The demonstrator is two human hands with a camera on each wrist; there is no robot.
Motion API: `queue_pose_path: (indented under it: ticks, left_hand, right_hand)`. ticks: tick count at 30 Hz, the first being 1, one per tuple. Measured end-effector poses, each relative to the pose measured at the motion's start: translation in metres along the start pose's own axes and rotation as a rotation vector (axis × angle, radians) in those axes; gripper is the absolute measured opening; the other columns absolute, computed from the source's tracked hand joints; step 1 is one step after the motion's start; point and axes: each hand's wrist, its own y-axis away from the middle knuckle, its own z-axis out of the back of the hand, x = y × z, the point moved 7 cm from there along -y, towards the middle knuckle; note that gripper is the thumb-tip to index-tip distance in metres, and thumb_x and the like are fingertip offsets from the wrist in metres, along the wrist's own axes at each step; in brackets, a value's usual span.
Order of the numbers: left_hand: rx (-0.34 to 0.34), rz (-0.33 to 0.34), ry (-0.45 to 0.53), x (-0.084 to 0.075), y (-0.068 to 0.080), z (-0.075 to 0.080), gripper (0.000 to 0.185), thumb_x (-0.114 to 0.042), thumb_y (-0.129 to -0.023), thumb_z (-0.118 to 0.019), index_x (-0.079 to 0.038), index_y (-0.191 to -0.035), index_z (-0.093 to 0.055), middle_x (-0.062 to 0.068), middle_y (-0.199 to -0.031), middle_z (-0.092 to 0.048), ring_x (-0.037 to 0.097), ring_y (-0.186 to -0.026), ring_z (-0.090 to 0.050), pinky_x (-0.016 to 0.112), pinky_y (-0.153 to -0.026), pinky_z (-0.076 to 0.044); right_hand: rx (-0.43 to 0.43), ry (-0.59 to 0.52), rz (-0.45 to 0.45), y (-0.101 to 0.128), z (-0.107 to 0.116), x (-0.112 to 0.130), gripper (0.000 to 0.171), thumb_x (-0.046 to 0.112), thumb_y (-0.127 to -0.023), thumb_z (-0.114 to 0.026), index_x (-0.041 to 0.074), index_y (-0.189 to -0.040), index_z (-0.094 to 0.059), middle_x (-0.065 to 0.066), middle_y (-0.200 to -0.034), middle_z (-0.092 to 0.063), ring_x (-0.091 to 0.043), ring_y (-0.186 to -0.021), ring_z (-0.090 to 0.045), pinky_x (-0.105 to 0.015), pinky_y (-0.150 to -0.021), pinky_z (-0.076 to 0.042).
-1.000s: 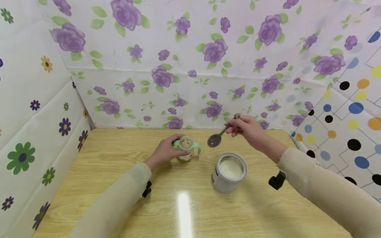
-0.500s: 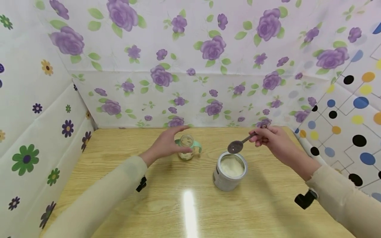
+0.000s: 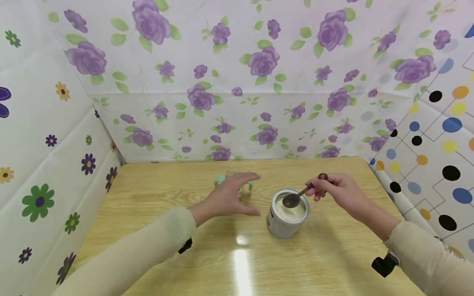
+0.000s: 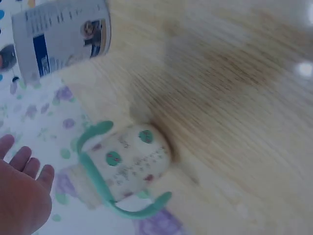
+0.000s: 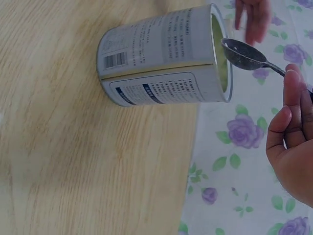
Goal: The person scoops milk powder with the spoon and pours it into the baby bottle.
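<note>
A person sits at a light wooden table (image 3: 155,230), seen from above through a head camera; both arms wear pale beige sleeves; walls papered in purple roses, daisies and coloured dots enclose the table on three sides.

The right hand (image 3: 338,191) pinches the handle of a dark metal measuring spoon (image 3: 296,198) between curled fingers and thumb; the spoon's bowl hangs just over the open mouth of a round tin (image 3: 286,213); whether the bowl touches the powder cannot be told. The tin stands upright near the middle of the table, a little right of centre, and holds pale cream powder close to the rim. In the right wrist view the spoon (image 5: 247,55) sits at the tin's rim (image 5: 166,58), and the tin's side shows a printed label with a barcode.

The left hand (image 3: 231,197) hovers flat over the table with fingers straight and spread, gripping nothing; it lies just left of the tin and in front of a small clear baby bottle with mint-green handles (image 3: 233,181), which it partly hides. In the left wrist view the bottle (image 4: 127,166) stands apart from the palm (image 4: 22,196), untouched; its wall carries printed markings and green dots; the view is blurred.
</note>
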Motion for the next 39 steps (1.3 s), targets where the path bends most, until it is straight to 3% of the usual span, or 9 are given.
queue_pose_path:
  ticks: [5,9,13,19,22,25,32,35,39]
  left_hand:
    - [-0.027,-0.026,-0.036,-0.015,-0.006,-0.006,0.100,-0.054,-0.081,-0.093,-0.024,-0.163,-0.046,0.000,-0.167,-0.045,0.028,-0.154,-0.041,0.058,-0.124,-0.037]
    - [0.026,-0.026,0.019,-0.021,-0.009,-0.021,0.101,-0.050,-0.081,-0.094,-0.022,-0.164,-0.045,0.000,-0.166,-0.046,0.025,-0.153,-0.043,0.051,-0.124,-0.039]
    - [0.046,-0.016,0.050,-0.022,-0.012,-0.042,0.104,-0.052,-0.080,-0.094,-0.023,-0.165,-0.043,0.000,-0.166,-0.047,0.024,-0.152,-0.044,0.049,-0.123,-0.040]
    - [0.010,0.036,0.101,-0.016,-0.016,-0.062,0.108,-0.054,-0.079,-0.094,-0.025,-0.168,-0.038,-0.003,-0.167,-0.045,0.025,-0.149,-0.049,0.054,-0.122,-0.040]
    - [-0.008,0.043,0.147,-0.014,-0.020,-0.068,0.109,-0.052,-0.079,-0.095,-0.024,-0.168,-0.037,-0.003,-0.167,-0.045,0.027,-0.147,-0.051,0.052,-0.121,-0.042]
    - [-0.012,0.043,0.184,-0.011,-0.024,-0.076,0.110,-0.050,-0.078,-0.096,-0.023,-0.167,-0.038,-0.002,-0.166,-0.046,0.025,-0.146,-0.052,0.046,-0.119,-0.045]
    - [-0.013,0.068,0.294,-0.006,-0.029,-0.093,0.111,-0.045,-0.077,-0.098,-0.025,-0.168,-0.037,-0.006,-0.163,-0.049,0.018,-0.146,-0.051,0.042,-0.121,-0.044]
    - [-0.028,0.059,0.339,-0.006,-0.030,-0.096,0.106,-0.040,-0.077,-0.099,-0.025,-0.165,-0.041,-0.008,-0.158,-0.054,0.016,-0.145,-0.051,0.041,-0.121,-0.044]
    - [-0.033,0.029,0.360,-0.007,-0.032,-0.097,0.101,-0.037,-0.078,-0.099,-0.027,-0.162,-0.045,-0.011,-0.154,-0.056,0.013,-0.143,-0.053,0.038,-0.119,-0.046]
  right_hand:
    - [0.011,0.036,0.006,0.003,-0.003,-0.007,0.037,0.025,-0.113,-0.058,-0.007,-0.121,-0.075,-0.008,-0.098,-0.082,-0.024,-0.083,-0.074,-0.031,-0.087,-0.061]
    - [0.023,0.047,0.011,0.002,-0.005,-0.013,0.036,0.025,-0.113,-0.058,-0.005,-0.120,-0.075,-0.006,-0.099,-0.082,-0.024,-0.084,-0.074,-0.030,-0.086,-0.061]
    - [0.016,0.058,0.033,0.001,-0.005,-0.015,0.035,0.024,-0.114,-0.057,-0.004,-0.121,-0.076,-0.006,-0.099,-0.082,-0.024,-0.084,-0.074,-0.031,-0.084,-0.061]
    - [0.014,0.066,0.081,0.003,-0.006,-0.011,0.031,0.020,-0.113,-0.058,-0.004,-0.119,-0.077,-0.012,-0.102,-0.081,-0.025,-0.084,-0.073,-0.031,-0.082,-0.062]
    - [0.011,0.128,0.128,0.005,-0.008,-0.007,0.026,0.018,-0.112,-0.059,0.001,-0.118,-0.079,-0.009,-0.103,-0.081,-0.023,-0.083,-0.072,-0.031,-0.080,-0.062]
    - [-0.018,0.262,0.209,0.010,-0.010,-0.002,0.021,0.014,-0.110,-0.062,0.008,-0.118,-0.080,-0.001,-0.099,-0.081,-0.016,-0.080,-0.072,-0.030,-0.075,-0.061]
    - [-0.117,0.528,0.416,0.021,-0.017,0.007,0.021,0.004,-0.103,-0.070,0.013,-0.118,-0.082,0.008,-0.094,-0.080,-0.003,-0.073,-0.065,-0.026,-0.052,-0.049]
    - [-0.133,0.556,0.432,0.020,-0.021,0.005,0.020,0.004,-0.103,-0.071,0.012,-0.118,-0.082,0.008,-0.095,-0.080,-0.001,-0.072,-0.061,-0.024,-0.050,-0.045]
    - [-0.137,0.508,0.366,0.016,-0.022,-0.002,0.017,0.009,-0.106,-0.069,0.012,-0.116,-0.082,0.005,-0.090,-0.080,-0.004,-0.071,-0.066,-0.025,-0.047,-0.042]
